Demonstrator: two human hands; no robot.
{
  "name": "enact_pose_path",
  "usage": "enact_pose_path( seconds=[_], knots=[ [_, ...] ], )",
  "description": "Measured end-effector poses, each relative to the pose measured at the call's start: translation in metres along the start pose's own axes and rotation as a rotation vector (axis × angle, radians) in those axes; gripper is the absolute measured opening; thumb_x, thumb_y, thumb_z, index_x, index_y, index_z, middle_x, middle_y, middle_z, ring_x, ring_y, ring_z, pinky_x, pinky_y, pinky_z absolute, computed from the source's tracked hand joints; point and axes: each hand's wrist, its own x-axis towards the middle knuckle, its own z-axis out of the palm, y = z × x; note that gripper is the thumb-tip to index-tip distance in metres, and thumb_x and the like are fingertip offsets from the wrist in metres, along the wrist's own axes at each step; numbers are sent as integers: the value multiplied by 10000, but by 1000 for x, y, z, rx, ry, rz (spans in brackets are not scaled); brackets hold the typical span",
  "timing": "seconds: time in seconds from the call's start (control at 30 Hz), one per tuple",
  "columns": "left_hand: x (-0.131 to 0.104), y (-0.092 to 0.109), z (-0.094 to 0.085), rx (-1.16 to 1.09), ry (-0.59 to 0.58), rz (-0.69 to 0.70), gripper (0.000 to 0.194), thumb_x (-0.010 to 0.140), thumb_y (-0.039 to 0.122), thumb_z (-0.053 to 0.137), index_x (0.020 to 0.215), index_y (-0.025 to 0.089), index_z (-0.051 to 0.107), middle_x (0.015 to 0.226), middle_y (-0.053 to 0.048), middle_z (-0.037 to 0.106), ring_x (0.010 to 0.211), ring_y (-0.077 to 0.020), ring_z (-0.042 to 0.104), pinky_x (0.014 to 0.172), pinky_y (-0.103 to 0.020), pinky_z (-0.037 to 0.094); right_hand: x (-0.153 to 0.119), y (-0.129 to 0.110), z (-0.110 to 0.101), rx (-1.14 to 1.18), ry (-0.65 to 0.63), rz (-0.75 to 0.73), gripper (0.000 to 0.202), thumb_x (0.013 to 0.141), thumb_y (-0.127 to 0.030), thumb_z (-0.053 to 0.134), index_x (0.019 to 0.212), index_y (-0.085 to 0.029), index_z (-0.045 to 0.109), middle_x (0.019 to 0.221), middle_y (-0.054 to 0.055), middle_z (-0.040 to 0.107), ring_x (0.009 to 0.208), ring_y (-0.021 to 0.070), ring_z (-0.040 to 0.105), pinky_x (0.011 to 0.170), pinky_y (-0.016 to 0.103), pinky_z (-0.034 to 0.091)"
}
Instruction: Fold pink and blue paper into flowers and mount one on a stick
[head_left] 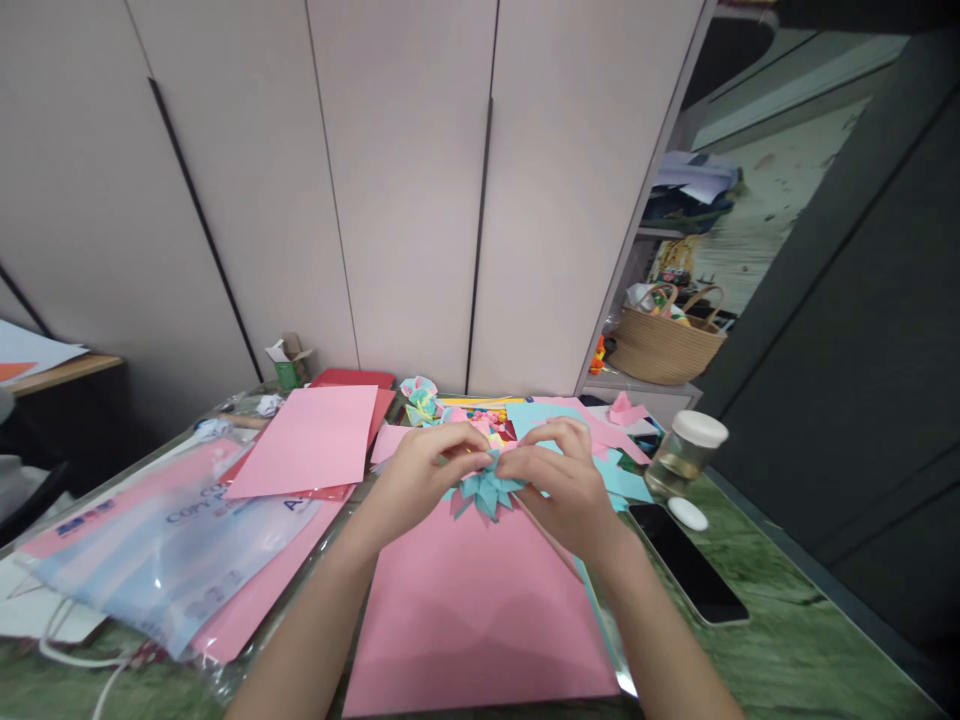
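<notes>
A blue paper flower (pixel 489 490) with many pointed petals is held up between both hands. My left hand (pixel 431 472) pinches its upper left side, thumb and fingers together. On the other side, my right hand (pixel 559 480) has its fingers closed on the flower's upper right edge. Some pink points show below the blue petals. Beneath the hands lies a large pink sheet (pixel 480 620), with a blue edge showing along its right side. Small yellow and pink pieces behind the flower are partly hidden by the fingers.
Pink sheets (pixel 311 440) and a plastic paper bag (pixel 180 540) lie left. A phone (pixel 688 562), white lid (pixel 688 514) and lidded jar (pixel 684 455) stand or lie right. Paper flowers (pixel 421 400) and blue scraps (pixel 619 478) are farther back, before the cabinet (pixel 405 200).
</notes>
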Motion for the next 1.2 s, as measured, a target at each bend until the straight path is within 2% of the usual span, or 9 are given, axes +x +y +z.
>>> enact_pose_path(
  seconds=[0.17, 0.3, 0.43, 0.6, 0.73, 0.9, 1.2],
  knots=[
    [-2, 1, -2, 28, 6, 28, 122, 847, 246, 558, 758, 190, 620, 699, 17, 623, 629, -107, 530, 544, -200, 404, 1, -1, -4, -23, 24, -69, 217, 823, -93, 573, 876, -295, 630, 806, -77, 711, 818, 126, 537, 863, 347, 324],
    [-6, 5, -2, 80, 21, 53, 109, 842, 231, 579, 755, 187, 628, 718, 22, 630, 664, -102, 545, 597, -199, 414, 1, -3, -7, -25, 50, -120, 208, 815, -94, 584, 877, -285, 639, 794, -79, 716, 819, 122, 553, 923, 374, 310],
    [-8, 8, -2, 156, 64, 161, 99, 853, 215, 576, 771, 189, 627, 714, 30, 634, 650, -88, 549, 624, -195, 419, 1, -6, -8, -40, 46, -142, 196, 798, -113, 624, 901, -278, 651, 788, -80, 718, 853, 125, 573, 934, 379, 322],
    [-11, 10, 0, 242, 94, 308, 95, 862, 202, 567, 790, 194, 628, 692, 29, 633, 645, -91, 555, 627, -204, 418, 0, -9, -7, -47, 138, -184, 157, 787, -125, 651, 850, -270, 662, 764, -76, 721, 827, 121, 582, 896, 371, 355],
    [-12, 11, 2, 250, 116, 367, 115, 874, 197, 548, 784, 190, 619, 668, 28, 630, 626, -93, 545, 619, -211, 412, 0, -10, -7, -46, 187, -200, 145, 759, -121, 683, 815, -253, 665, 750, -71, 720, 781, 116, 581, 845, 362, 370],
    [-9, 9, 5, 216, 159, 380, 114, 869, 185, 557, 774, 185, 620, 677, 26, 641, 632, -93, 553, 641, -219, 413, 0, -8, -6, -92, 244, -218, 128, 744, -136, 702, 791, -250, 668, 742, -70, 723, 748, 119, 587, 808, 356, 376],
    [-3, 3, 8, 88, 177, 344, 122, 856, 218, 577, 753, 176, 630, 705, 5, 659, 657, -105, 586, 640, -217, 434, -4, -1, -3, -177, 243, -252, 125, 770, -150, 677, 828, -259, 658, 783, -69, 726, 754, 104, 576, 799, 342, 371]
  ],
)
